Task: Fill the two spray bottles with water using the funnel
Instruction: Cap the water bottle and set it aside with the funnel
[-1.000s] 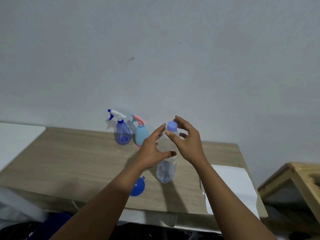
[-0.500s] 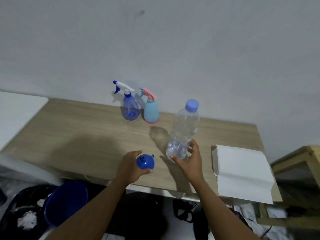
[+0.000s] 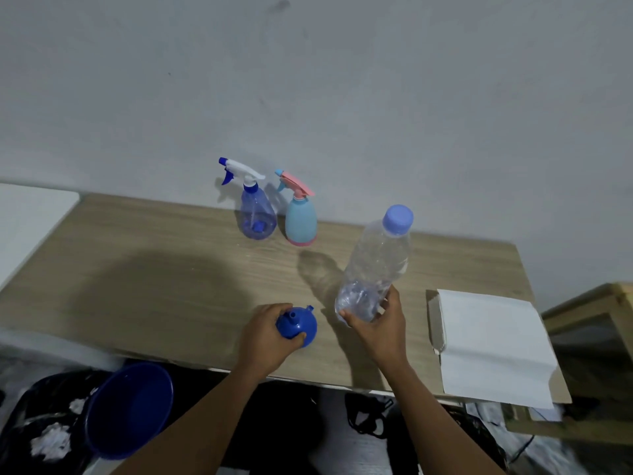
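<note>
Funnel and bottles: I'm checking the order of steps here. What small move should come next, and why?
Probably lift the funnel with the left hand and carry it toward the spray bottles. Both, including the pink-topped one, still wear their trigger heads, so one must come off first. The right hand holds the capped water bottle.

Your left hand (image 3: 265, 341) grips the inverted blue funnel (image 3: 296, 326). Your right hand (image 3: 380, 325) holds the capped clear water bottle (image 3: 376, 265) at its base. Beyond both hands, the blue spray bottle (image 3: 256, 209) and teal spray bottle (image 3: 300, 216) stand upright, side by side.
</note>
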